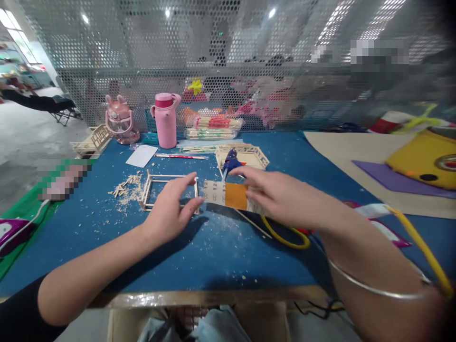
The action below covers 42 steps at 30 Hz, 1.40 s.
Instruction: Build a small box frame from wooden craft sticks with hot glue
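My right hand pinches the right end of a strip of sandpaper, printed pale at one end and orange-brown in the middle. At its left end is my left hand, thumb and fingers apart; whether the thumb touches the strip I cannot tell. Behind my left hand stands a small frame of thin wooden sticks, partly covered by the hand. A dark blue tool lies just beyond the sandpaper, on or against a many-sided wooden stick tray. Under my right hand runs a yellow loop.
Stick scraps lie left of the frame. A pink bottle, a clear pink cup and bagged sticks stand or lie along the perforated screen. A yellow object rests on purple sheet at right.
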Available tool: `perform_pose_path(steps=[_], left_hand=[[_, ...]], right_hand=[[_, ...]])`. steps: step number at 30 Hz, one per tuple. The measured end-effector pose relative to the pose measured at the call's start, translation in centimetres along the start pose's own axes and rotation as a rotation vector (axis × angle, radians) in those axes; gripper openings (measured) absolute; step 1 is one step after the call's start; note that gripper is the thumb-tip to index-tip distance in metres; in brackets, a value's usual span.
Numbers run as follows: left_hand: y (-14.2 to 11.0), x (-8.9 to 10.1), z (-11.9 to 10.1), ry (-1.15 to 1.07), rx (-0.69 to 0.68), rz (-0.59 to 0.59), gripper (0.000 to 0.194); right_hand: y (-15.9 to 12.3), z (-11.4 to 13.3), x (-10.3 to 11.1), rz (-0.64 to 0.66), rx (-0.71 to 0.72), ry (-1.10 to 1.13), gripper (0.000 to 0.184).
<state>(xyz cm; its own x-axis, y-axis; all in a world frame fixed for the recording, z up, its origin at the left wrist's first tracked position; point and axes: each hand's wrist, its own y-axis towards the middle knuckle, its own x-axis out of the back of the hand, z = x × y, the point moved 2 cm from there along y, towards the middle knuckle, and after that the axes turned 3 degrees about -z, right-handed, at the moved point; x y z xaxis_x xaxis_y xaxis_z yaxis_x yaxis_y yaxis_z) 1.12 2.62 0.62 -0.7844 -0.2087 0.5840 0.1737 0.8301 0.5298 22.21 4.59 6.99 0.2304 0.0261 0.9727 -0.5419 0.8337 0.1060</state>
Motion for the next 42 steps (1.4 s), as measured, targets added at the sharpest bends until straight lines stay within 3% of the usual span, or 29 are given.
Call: perform_pose_path(steps=[2, 5, 8, 10, 13, 15, 17, 19, 22, 28, 32, 42], left_hand=[[0.6, 0.2, -0.3, -0.166, 0.117, -0.019, 0.047], [1.6, 0.1, -0.6, -0.352, 0.278, 0.08, 0.023], [2.5, -0.2, -0.6, -0.397, 0.433, 0.1, 0.02], [3.0, -0.5, -0.7, -0.456, 0.501, 0.087, 0.02], [3.2, -0.8, -1.1, -0.556, 0.544, 0.141, 0.015], [2.8, -0.8, -1.1, -0.562, 0.499, 0.171, 0.015], [2.0, -0.4, -0.8, -0.438, 0.365, 0.126, 0.022], [0.9, 0.0, -0.2, -0.16, 0.192, 0.034, 0.03], [-0.8, -0.2, 0.7, 0.212, 0.066, 0.053, 0.036], [-1.7, -1.7, 1.2, 0.359, 0.079, 0.073, 0.012], [-1.5, -2.0, 1.4, 0.346, 0.124, 0.065, 0.012], [-1.6, -2.0, 1.5, 0.275, 0.112, 0.054, 0.009]], right_hand=[[1.0, -0.1, 0.1, 0.009, 0.031, 0.174, 0.036], [1.8, 0.6, -1.3, -0.038, 0.07, 0.321, 0.032], [1.7, 1.5, -2.9, -0.393, 0.15, 0.097, 0.046], [1.5, 2.4, -3.9, -0.455, 0.281, -0.069, 0.045], [1.5, 3.0, -4.6, -0.417, 0.385, -0.069, 0.023], [1.6, 2.7, -4.7, -0.396, 0.388, 0.052, 0.01], [1.7, 2.1, -4.6, -0.379, 0.379, 0.153, 0.009], [1.7, 1.5, -4.6, -0.365, 0.362, 0.188, 0.013], [1.4, 1.1, -4.8, -0.344, 0.341, 0.201, 0.018], [1.1, 2.6, -6.1, -0.227, 0.333, 0.195, 0.028], [1.5, 2.4, -6.3, -0.138, 0.302, 0.134, 0.03], [1.6, 0.7, -5.2, -0.143, 0.262, 0.097, 0.025]])
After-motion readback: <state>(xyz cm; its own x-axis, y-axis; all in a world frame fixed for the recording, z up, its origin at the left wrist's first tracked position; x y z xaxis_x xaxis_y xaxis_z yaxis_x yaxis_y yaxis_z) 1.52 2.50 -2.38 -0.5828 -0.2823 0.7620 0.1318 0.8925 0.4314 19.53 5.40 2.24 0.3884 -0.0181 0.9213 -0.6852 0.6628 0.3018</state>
